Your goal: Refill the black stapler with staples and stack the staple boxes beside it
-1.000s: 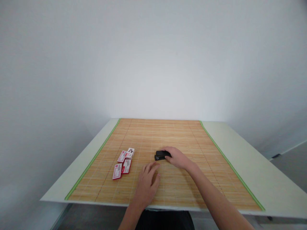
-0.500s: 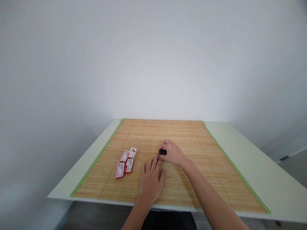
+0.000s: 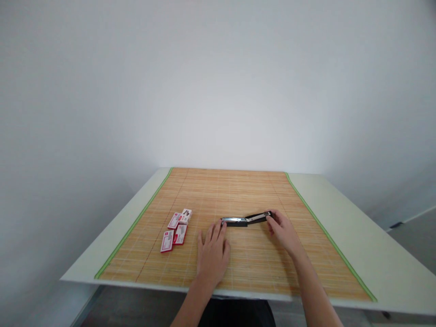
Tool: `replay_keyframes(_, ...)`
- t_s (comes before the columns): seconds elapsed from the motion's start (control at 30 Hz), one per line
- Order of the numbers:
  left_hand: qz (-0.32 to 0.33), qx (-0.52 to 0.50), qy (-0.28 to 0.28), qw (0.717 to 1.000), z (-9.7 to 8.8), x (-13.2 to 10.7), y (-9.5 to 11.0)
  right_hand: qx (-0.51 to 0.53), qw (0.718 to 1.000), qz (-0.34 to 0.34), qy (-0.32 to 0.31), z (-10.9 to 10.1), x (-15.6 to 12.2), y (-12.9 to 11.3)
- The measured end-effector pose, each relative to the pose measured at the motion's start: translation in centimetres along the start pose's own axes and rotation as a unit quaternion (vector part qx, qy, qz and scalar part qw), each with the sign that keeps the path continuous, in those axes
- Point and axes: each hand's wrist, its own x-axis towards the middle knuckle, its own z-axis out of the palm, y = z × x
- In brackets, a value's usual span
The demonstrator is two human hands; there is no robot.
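Observation:
A black stapler (image 3: 235, 223) lies swung wide open across the bamboo mat (image 3: 218, 190), its metal staple track showing. My left hand (image 3: 213, 253) rests flat on the mat with fingers spread, its fingertips touching the stapler's left end. At the other end, my right hand (image 3: 283, 230) has thumb and fingers closed on the tip of the stapler's upper arm, which tilts up slightly to the right.
Several small red-and-white boxes (image 3: 167, 241) lie in a cluster left of my left hand. The mat has green edges and covers the middle of a white table (image 3: 344, 204). A white wall (image 3: 218, 91) rises behind the table.
My right hand has swung the stapler's upper arm over to the right, laying the stapler open. My left hand has stayed nearly in place at its left end.

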Motion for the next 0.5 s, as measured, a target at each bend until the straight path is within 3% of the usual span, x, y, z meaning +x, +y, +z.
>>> replay_keyframes(0.17, 0.021, -0.04, -0.008, 0.999, 0.0, 0.3, -0.7, 0.075, 0.996, 0.052, -0.005, 0.7, -0.9, 1.8)
replay_keyframes(0.27, 0.025, -0.039, 0.004, 0.999, -1.2, 0.2, -2.1, 0.098, 0.993, 0.059, 0.006, 0.6, -1.1, 1.9)
replay_keyframes(0.4, -0.131, 0.047, 0.11, 0.984, -4.3, -0.7, -5.9, 0.098, 0.992, 0.067, 0.034, 0.0, -2.2, 2.2)
replay_keyframes(0.5, -0.232, 0.117, 0.135, 0.956, -6.3, -1.7, -8.7, 0.081, 0.993, 0.072, 0.047, -0.5, -3.8, 2.1)
